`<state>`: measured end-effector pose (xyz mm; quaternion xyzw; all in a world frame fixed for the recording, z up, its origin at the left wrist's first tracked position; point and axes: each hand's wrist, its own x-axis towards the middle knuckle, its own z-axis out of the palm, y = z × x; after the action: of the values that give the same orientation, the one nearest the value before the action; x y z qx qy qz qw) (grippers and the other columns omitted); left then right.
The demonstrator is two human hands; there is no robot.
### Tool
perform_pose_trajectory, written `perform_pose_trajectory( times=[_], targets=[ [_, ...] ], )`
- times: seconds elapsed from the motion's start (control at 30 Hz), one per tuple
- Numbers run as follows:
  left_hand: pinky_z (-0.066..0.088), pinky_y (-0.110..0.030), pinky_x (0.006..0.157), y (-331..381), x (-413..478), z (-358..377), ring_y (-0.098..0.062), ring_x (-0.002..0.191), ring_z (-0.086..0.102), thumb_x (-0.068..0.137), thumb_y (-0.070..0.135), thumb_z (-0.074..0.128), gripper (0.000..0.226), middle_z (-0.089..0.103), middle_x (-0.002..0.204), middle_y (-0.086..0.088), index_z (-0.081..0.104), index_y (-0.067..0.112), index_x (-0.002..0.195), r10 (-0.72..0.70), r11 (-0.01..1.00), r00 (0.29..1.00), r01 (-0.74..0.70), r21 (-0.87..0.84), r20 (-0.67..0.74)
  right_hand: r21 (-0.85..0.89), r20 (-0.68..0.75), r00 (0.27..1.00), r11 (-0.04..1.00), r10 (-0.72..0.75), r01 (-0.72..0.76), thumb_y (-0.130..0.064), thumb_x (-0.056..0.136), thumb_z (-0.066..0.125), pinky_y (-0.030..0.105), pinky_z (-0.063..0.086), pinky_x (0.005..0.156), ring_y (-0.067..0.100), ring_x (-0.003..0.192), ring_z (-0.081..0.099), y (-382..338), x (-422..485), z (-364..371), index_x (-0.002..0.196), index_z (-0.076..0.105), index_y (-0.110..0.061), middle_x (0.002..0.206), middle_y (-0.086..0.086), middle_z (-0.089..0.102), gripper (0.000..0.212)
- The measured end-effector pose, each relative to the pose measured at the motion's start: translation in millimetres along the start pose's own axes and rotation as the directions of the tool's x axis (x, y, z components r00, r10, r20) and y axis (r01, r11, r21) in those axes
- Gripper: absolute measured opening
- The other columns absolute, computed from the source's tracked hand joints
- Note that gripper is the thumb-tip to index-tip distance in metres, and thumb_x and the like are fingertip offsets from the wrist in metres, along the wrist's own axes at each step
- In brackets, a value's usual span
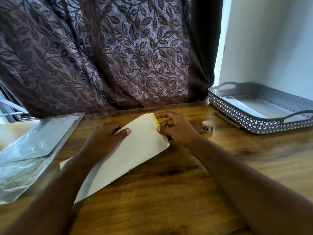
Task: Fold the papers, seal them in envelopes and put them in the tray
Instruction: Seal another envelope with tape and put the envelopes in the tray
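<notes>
Left of the tray (237, 109), the left hand (105, 138) is gripping the envelope (138, 150) by its long edge, thumb on top, while the right hand (177, 131) is pinching its yellow-striped flap end nearest the tray.

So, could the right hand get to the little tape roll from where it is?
Probably yes. The tape roll stands on bare table just right of the right hand, nothing between; but that hand pinches the envelope flap and must let go first.

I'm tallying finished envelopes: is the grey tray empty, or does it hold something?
Not empty: one flat white envelope-like sheet lies inside the tray, along its left wall. Whether more lie under it cannot be told.
</notes>
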<state>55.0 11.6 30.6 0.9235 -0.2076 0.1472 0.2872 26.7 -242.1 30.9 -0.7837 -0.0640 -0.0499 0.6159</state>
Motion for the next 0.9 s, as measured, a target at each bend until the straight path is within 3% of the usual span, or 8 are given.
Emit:
perform_pose_trajectory(
  times=[0.17, 0.27, 0.33, 0.4, 0.53, 0.63, 0.73, 0.9],
  targets=[
    [0.049, -0.027, 0.067, 3.9, 1.0, 9.4, 0.004, 0.08, 0.059, 0.095, 0.047, 0.059, 0.015, 0.065, 0.086, 0.019, 0.066, 0.033, 0.097, 0.037, 0.998, 0.992, -0.031, 0.052, -0.117, 0.064, 0.117, 0.992, 0.997, -0.043, 0.036, 0.007, 0.088, 0.067, 0.032, 0.062, 0.075, 0.012, 0.088, 0.072, 1.2, 0.1, 2.7, 0.131, 0.058, -0.026, 0.089, 0.001, 0.069, 0.055],
    [0.047, -0.026, 0.067, 4.8, 2.6, 11.2, 0.002, 0.081, 0.06, 0.096, 0.038, 0.062, 0.005, 0.065, 0.085, 0.021, 0.066, 0.037, 0.098, 0.021, 0.999, 0.994, -0.018, 0.028, -0.104, 0.093, 0.072, 0.996, 0.995, -0.053, 0.046, 0.004, 0.089, 0.068, 0.03, 0.062, 0.073, 0.014, 0.088, 0.073, 2.6, 2.0, 0.7, 0.134, 0.057, -0.021, 0.087, 0.001, 0.071, 0.053],
    [0.048, -0.025, 0.067, 2.7, 2.0, 10.6, 0.001, 0.08, 0.062, 0.096, 0.035, 0.062, 0.007, 0.067, 0.084, 0.019, 0.068, 0.034, 0.095, 0.001, 1.0, 0.994, -0.002, -0.018, -0.105, -0.001, 0.015, 0.999, 0.999, -0.039, 0.039, 0.001, 0.088, 0.072, 0.034, 0.062, 0.074, 0.017, 0.089, 0.072, 4.6, 3.1, 0.1, 0.136, 0.057, -0.019, 0.088, -0.001, 0.071, 0.054],
    [0.049, -0.025, 0.068, 2.6, 1.3, 10.3, 0.001, 0.08, 0.062, 0.096, 0.033, 0.062, 0.009, 0.068, 0.084, 0.018, 0.071, 0.031, 0.095, 0.005, 1.0, 0.992, -0.009, -0.029, -0.128, -0.252, -0.016, 0.998, 0.966, -0.064, 0.058, -0.007, 0.085, 0.077, 0.04, 0.061, 0.081, 0.017, 0.09, 0.068, 6.9, 3.5, 1.4, 0.136, 0.056, -0.022, 0.098, -0.003, 0.069, 0.058],
    [0.047, -0.025, 0.067, 6.2, 1.1, 10.9, -0.001, 0.081, 0.06, 0.096, 0.031, 0.062, 0.01, 0.067, 0.086, 0.016, 0.072, 0.028, 0.097, 0.037, 0.999, 0.988, -0.037, 0.006, -0.147, -0.587, -0.03, 0.975, 0.794, -0.22, 0.161, -0.022, 0.08, 0.083, 0.014, 0.041, 0.067, 0.0, 0.077, 0.049, 11.3, 2.8, 10.6, 0.138, 0.054, -0.025, 0.113, -0.007, 0.056, 0.064],
    [0.044, -0.021, 0.065, 9.1, 1.2, 9.8, 0.002, 0.079, 0.06, 0.097, 0.031, 0.061, 0.01, 0.067, 0.084, 0.018, 0.071, 0.03, 0.094, 0.037, 0.999, 0.989, -0.041, -0.032, -0.14, -0.658, -0.076, 0.955, 0.734, -0.288, 0.168, -0.023, 0.083, 0.08, 0.013, 0.03, 0.059, 0.0, 0.074, 0.045, 10.9, 2.4, 13.7, 0.134, 0.055, -0.025, 0.109, -0.003, 0.059, 0.057],
    [0.049, -0.025, 0.069, 12.6, 0.3, 9.1, 0.001, 0.079, 0.063, 0.098, 0.03, 0.06, 0.014, 0.07, 0.085, 0.014, 0.073, 0.026, 0.093, 0.02, 0.997, 0.992, -0.029, -0.072, -0.124, -0.7, -0.123, 0.948, 0.703, -0.294, 0.128, -0.024, 0.085, 0.076, 0.022, 0.037, 0.06, 0.012, 0.083, 0.055, 8.9, 0.4, 15.5, 0.129, 0.053, -0.026, 0.098, -0.001, 0.064, 0.05],
    [0.051, -0.026, 0.069, 16.8, -1.9, 10.1, 0.0, 0.075, 0.065, 0.096, 0.032, 0.064, 0.017, 0.072, 0.082, 0.017, 0.078, 0.024, 0.092, -0.02, 0.996, 0.994, 0.01, -0.087, -0.11, -0.688, -0.098, 0.941, 0.705, -0.323, 0.17, -0.022, 0.088, 0.071, 0.027, 0.049, 0.058, 0.016, 0.076, 0.064, 5.2, -4.4, 18.9, 0.11, 0.051, -0.027, 0.087, -0.004, 0.069, 0.03]
  ],
)
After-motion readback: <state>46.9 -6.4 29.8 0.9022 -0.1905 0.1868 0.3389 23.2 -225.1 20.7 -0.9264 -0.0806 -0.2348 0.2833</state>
